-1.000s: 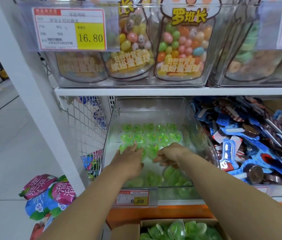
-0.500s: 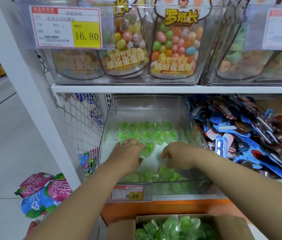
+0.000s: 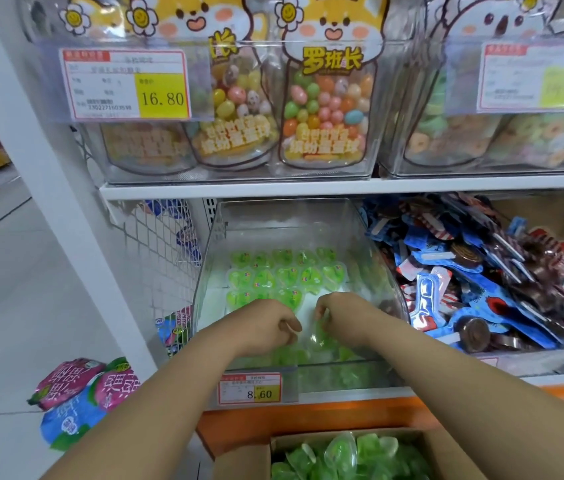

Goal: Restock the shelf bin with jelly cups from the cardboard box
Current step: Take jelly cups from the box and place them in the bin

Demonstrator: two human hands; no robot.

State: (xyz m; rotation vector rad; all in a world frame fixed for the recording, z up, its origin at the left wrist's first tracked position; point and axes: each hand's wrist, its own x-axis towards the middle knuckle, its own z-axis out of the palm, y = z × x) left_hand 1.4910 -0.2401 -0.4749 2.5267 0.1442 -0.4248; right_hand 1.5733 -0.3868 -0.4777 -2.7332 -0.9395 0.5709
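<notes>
Jelly cups (image 3: 287, 277) lay rowed in bin (image 3: 209, 265), left hand (image 3: 266, 327) and right hand (image 3: 339, 313) inside it, fingers (image 3: 292, 326) curled, grip unclear, box (image 3: 242, 462) of cups below

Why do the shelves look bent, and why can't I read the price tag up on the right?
Head view: the wide-angle lens bows the white shelf edge; glare washes out the right price tag; the 16.80 tag is readable; the left hand and right hand look soft.

At frame centre, left hand (image 3: 268, 329) and right hand (image 3: 341, 311) are reaching into the shelf bin (image 3: 213, 271), over green jelly cups (image 3: 287, 277) (cardboard box (image 3: 453, 459) sitting bottom right).
</notes>
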